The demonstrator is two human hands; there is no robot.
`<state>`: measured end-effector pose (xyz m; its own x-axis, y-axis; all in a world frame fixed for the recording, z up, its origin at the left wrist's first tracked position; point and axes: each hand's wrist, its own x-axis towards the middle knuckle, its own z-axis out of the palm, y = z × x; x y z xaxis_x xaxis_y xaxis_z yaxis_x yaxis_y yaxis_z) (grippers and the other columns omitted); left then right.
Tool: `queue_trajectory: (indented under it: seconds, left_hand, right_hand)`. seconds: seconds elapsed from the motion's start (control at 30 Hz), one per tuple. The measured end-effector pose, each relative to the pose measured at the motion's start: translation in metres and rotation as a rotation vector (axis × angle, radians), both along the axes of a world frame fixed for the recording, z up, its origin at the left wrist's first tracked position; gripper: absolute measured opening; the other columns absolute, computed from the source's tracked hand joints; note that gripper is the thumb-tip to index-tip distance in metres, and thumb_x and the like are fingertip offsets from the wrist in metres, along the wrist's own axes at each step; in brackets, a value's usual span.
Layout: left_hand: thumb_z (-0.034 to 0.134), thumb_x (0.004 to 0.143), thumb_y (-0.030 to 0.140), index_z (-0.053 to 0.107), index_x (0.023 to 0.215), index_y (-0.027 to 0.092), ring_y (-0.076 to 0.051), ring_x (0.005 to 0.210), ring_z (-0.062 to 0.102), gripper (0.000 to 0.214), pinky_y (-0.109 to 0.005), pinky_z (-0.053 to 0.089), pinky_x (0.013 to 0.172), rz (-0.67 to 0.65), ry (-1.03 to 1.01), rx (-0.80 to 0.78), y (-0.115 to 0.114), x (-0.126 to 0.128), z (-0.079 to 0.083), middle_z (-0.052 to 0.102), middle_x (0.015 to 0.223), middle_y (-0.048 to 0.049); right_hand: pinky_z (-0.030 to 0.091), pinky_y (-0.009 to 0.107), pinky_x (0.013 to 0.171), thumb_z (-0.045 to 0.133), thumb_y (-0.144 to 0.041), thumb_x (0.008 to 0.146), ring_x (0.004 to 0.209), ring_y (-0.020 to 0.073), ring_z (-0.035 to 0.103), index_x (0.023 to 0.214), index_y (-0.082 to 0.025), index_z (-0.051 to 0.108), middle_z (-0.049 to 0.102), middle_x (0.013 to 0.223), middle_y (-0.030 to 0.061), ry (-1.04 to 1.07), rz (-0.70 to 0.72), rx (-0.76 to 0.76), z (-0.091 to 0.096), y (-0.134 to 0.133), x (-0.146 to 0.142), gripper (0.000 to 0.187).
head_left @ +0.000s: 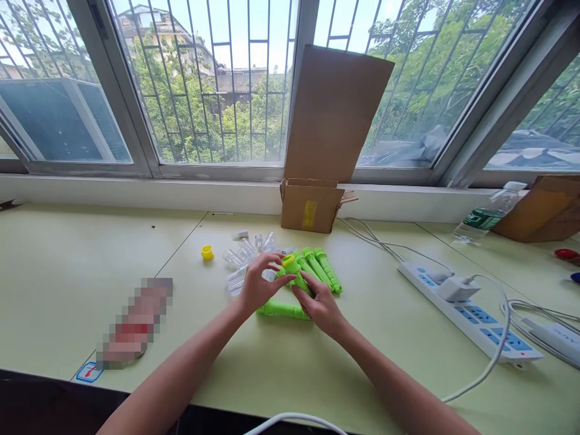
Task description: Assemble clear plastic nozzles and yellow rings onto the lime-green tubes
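A blurred-out, blocky patch (136,326) lies at the left of the bench (190,356), so what it covers cannot be told; a blue-edged sticker (89,371) sits by its lower end. Further right, a yellow ring (207,252) stands alone, near a loose heap of clear plastic cups (235,258). The cups lie at various angles, partly behind the left hand, and whether they hold anything is too small to make out.

The left hand (261,279) reaches in from the lower left, wrist raised, thumb and fingers curved in a narrow grip about the upper end of a green tube (299,281). That end, tilted toward the left hand, carries a yellow rim (288,260). Another green tube (281,309) lies crosswise just below, its right end hidden behind the right hand.

The right hand (322,305) comes from the lower right and grips the held tube's lower part between thumb and fingers, covering its far end. More green tubes (322,270) lie side by side just beyond.

Behind stands an open cardboard box (312,208), its tall flap against the window; its inside is hidden. At the right are a power strip (466,314) with a white adapter (457,289) plugged in, a tilted clear bottle (487,212) with a green label, its fill unclear, and a brown carton (541,211) cut off by the edge.
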<state>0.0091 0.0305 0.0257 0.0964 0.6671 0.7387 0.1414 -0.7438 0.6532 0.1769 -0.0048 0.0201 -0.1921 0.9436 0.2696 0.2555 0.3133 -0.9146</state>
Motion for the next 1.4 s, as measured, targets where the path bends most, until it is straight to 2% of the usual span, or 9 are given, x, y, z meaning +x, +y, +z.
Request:
queue_trajectory:
  seconds: [0.1, 0.23, 0.43, 0.7, 0.87, 1.0, 1.13, 1.27, 1.4]
  left_hand:
    - [0.078, 0.070, 0.033, 0.057, 0.087, 0.019, -0.017, 0.087, 0.068, 0.031, -0.032, 0.062, 0.071, 0.001, -0.007, 0.008, 0.000, 0.000, 0.000, 0.067, 0.104, -0.0066]
    - [0.079, 0.070, 0.031, 0.057, 0.088, 0.019, -0.017, 0.088, 0.067, 0.031, -0.032, 0.062, 0.071, -0.003, -0.014, 0.029, 0.001, -0.001, 0.000, 0.066, 0.104, -0.0066]
    - [0.078, 0.070, 0.030, 0.056, 0.088, 0.019, -0.016, 0.084, 0.068, 0.030, -0.031, 0.062, 0.070, -0.008, -0.026, 0.028, 0.001, 0.000, -0.001, 0.067, 0.104, -0.0064]
    - [0.078, 0.070, 0.030, 0.056, 0.089, 0.019, -0.019, 0.091, 0.069, 0.030, -0.035, 0.062, 0.076, -0.011, -0.017, 0.009, -0.001, 0.000, 0.000, 0.070, 0.106, -0.0076]
    - [0.078, 0.070, 0.029, 0.058, 0.088, 0.019, -0.021, 0.093, 0.070, 0.028, -0.038, 0.059, 0.082, 0.104, 0.025, 0.036, -0.006, -0.001, -0.002, 0.072, 0.105, -0.0090]
    - [0.079, 0.069, 0.030, 0.060, 0.086, 0.019, -0.022, 0.088, 0.071, 0.027, -0.036, 0.059, 0.078, 0.208, 0.055, 0.103, -0.008, -0.001, -0.002, 0.073, 0.102, -0.0082]
    - [0.080, 0.068, 0.030, 0.061, 0.084, 0.020, -0.018, 0.078, 0.071, 0.027, -0.033, 0.060, 0.071, 0.271, 0.083, 0.165, -0.008, -0.001, -0.002, 0.074, 0.099, -0.0067]
    - [0.080, 0.068, 0.030, 0.061, 0.086, 0.020, -0.016, 0.071, 0.070, 0.027, -0.032, 0.060, 0.067, 0.260, 0.118, 0.158, -0.005, -0.002, -0.002, 0.074, 0.100, -0.0058]
    - [0.079, 0.070, 0.030, 0.062, 0.088, 0.020, -0.017, 0.074, 0.070, 0.027, -0.032, 0.061, 0.067, 0.216, 0.107, 0.141, -0.003, -0.003, -0.002, 0.073, 0.102, -0.0059]
  right_hand:
    - [0.034, 0.025, 0.039, 0.058, -0.047, 0.084, 0.045, 0.0128, 0.044, 0.097, -0.023, 0.060, 0.048, 0.057, -0.0019, 0.034, 0.038, -0.066, 0.003, -0.002, -0.001, 0.028]
    - [0.026, 0.024, 0.034, 0.058, -0.049, 0.084, 0.034, 0.0083, 0.031, 0.093, -0.022, 0.055, 0.037, 0.046, -0.0080, 0.116, 0.103, -0.150, 0.007, -0.005, -0.004, 0.029]
    - [0.025, 0.021, 0.030, 0.060, -0.048, 0.083, 0.032, 0.0068, 0.031, 0.099, -0.021, 0.050, 0.040, 0.046, -0.0104, 0.212, 0.146, -0.241, 0.007, -0.007, -0.003, 0.034]
    - [0.024, 0.019, 0.027, 0.058, -0.044, 0.085, 0.030, 0.0053, 0.033, 0.087, -0.021, 0.049, 0.046, 0.052, -0.0092, 0.265, 0.250, -0.259, 0.006, -0.004, 0.000, 0.025]
    - [0.030, 0.022, 0.031, 0.054, -0.045, 0.088, 0.032, 0.0086, 0.037, 0.092, -0.021, 0.053, 0.046, 0.050, -0.0080, 0.088, 0.180, -0.152, 0.004, -0.002, 0.001, 0.024]
    - [0.049, 0.031, 0.062, 0.053, -0.041, 0.089, 0.066, 0.0188, 0.060, 0.103, -0.020, 0.061, 0.065, 0.079, 0.0041, -0.095, -0.004, 0.131, 0.006, -0.003, -0.002, 0.026]
    - [0.048, 0.036, 0.081, 0.053, -0.039, 0.089, 0.088, 0.0253, 0.062, 0.113, -0.020, 0.062, 0.068, 0.092, 0.0076, -0.142, -0.073, 0.218, 0.004, -0.002, -0.003, 0.032]
    - [0.048, 0.035, 0.080, 0.054, -0.042, 0.088, 0.089, 0.0254, 0.061, 0.106, -0.019, 0.064, 0.067, 0.091, 0.0075, -0.094, -0.069, 0.186, -0.001, 0.000, -0.002, 0.031]
    - [0.044, 0.028, 0.058, 0.056, -0.045, 0.087, 0.066, 0.0182, 0.056, 0.089, -0.019, 0.062, 0.059, 0.071, 0.0026, -0.042, -0.074, 0.107, -0.003, -0.001, -0.002, 0.027]
